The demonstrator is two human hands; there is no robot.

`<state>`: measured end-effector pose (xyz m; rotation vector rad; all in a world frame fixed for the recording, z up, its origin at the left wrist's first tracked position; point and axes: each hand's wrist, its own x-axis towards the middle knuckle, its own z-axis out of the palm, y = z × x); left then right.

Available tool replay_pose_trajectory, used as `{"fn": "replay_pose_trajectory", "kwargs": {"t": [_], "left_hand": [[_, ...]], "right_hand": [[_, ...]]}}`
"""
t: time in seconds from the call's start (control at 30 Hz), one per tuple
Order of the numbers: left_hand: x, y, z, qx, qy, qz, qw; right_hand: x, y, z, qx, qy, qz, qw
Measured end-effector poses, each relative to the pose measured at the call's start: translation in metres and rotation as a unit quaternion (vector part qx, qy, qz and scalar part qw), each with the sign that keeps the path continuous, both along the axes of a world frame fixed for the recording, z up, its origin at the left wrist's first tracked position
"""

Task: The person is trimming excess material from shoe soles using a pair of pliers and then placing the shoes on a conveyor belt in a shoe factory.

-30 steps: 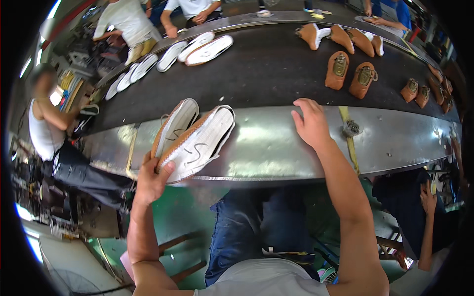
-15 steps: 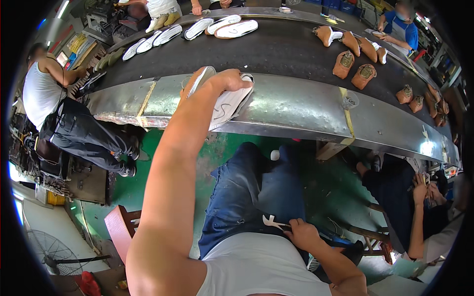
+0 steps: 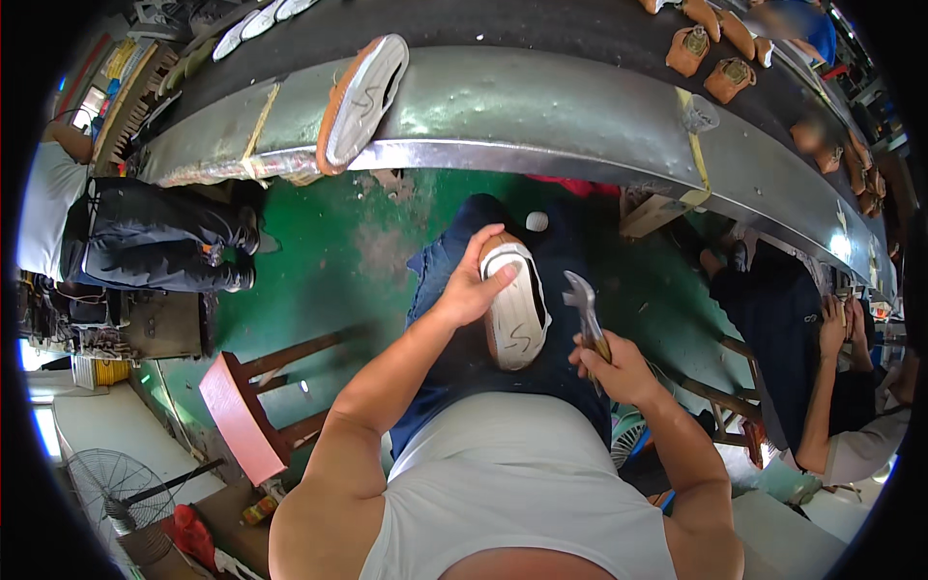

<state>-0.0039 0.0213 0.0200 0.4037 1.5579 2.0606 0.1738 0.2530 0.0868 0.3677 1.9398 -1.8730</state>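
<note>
White-faced, tan-edged shoe [image 3: 522, 314] is in the left hand [image 3: 477, 285], over the lap. Left grip: clenched on the far end, thumb pressed on the pale face, fingers round the tan side. Dark squiggle shows near the end closer to the body. Can't tell if the shoe rests on the jeans [image 3: 440, 261] or is held just above.

Right hand [image 3: 619, 369]: grip wrapped round the handle of a hammer [image 3: 587, 307], metal head up and away from the body. Head is just beside the shoe's right edge, not touching.

Second shoe [image 3: 365, 106], similar, also squiggled, lies slanted on the metal worktop [image 3: 541, 97], near end at the front edge. Clear cup [image 3: 700, 113] on the worktop to the right, by a yellowish strip [image 3: 697, 159]. Dark surface [image 3: 541, 29] behind carries brown shoes [image 3: 688, 50] on the right, pale shoes [image 3: 261, 21] upper left.

Floor [image 3: 319, 232] green. Pink stool [image 3: 242, 416] left of the person, wire fan [image 3: 126, 498] at lower left. Small white round object [image 3: 536, 221] beyond the knees, kind unclear. Co-worker in dark trousers [image 3: 155, 237] at left; another co-worker's hand [image 3: 831, 329] at right, near the worktop.
</note>
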Motion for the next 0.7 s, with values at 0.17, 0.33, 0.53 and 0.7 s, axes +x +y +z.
{"fn": "replay_pose_trajectory", "kwargs": {"t": [0.17, 0.33, 0.53, 0.7], "left_hand": [[-0.011, -0.011, 0.014, -0.005, -0.002, -0.067, 0.998], [-0.017, -0.017, 0.010, -0.078, 0.061, -0.084, 0.992], [-0.028, -0.024, 0.006, -0.093, 0.045, -0.092, 0.990], [-0.043, -0.027, -0.009, -0.015, -0.014, -0.120, 0.993]], "right_hand": [[-0.038, -0.024, 0.001, -0.001, 0.020, 0.061, 0.998], [-0.068, -0.034, -0.003, -0.111, 0.028, 0.035, 0.993], [-0.093, -0.019, -0.002, 0.133, 0.019, 0.161, 0.978], [-0.089, -0.030, -0.056, 0.297, 0.256, 0.099, 0.915]]}}
